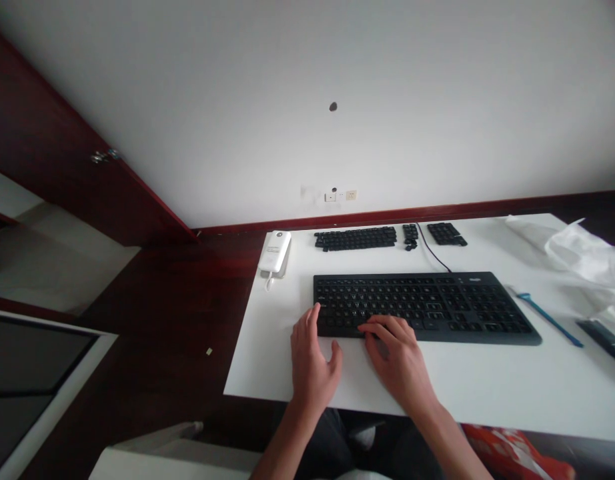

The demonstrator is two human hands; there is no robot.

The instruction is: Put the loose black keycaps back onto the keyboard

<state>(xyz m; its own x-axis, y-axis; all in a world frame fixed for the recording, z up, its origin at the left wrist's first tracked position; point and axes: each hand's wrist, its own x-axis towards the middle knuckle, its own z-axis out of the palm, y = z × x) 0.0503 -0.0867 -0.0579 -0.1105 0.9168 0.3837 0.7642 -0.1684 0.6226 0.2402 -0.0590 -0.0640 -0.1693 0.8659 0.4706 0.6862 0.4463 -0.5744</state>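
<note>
A black keyboard (427, 307) lies on the white table (487, 387), its cable running to the back edge. My left hand (312, 360) rests flat at the keyboard's left front corner, fingers stretched out and touching its left edge. Over the keyboard's front row near the space bar lies my right hand (395, 357), its fingers curled down onto the keys. Neither hand holds anything. Behind the keyboard lie rows of loose black keycaps (355, 238), laid out in keyboard order, with smaller groups (446, 233) to their right.
A white handset phone (275, 252) sits at the table's back left corner. A blue pen-like tool (550, 320), a dark flat object (605, 340) and crumpled white plastic (587, 253) lie at the right. A dark wood floor and a door are on the left.
</note>
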